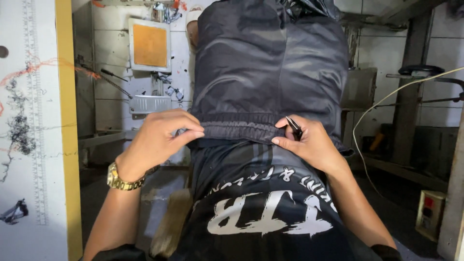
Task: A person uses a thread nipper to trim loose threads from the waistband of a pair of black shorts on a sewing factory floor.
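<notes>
dark shorts (pixel 266 72) draped over the lap, elastic waistband (pixel 237 131) nearest the body; left hand (pixel 157 140) pinching the waistband's left end, fingers pressed together; right hand (pixel 309 142) pinching its right end, small black snips (pixel 294 126) tucked against the fingers; gold watch (pixel 121 180) left of the waistband

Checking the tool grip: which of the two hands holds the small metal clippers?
The right hand: thin dark clippers stick out between its fingers. The left hand, with the gold watch, only pinches the waistband.
</notes>
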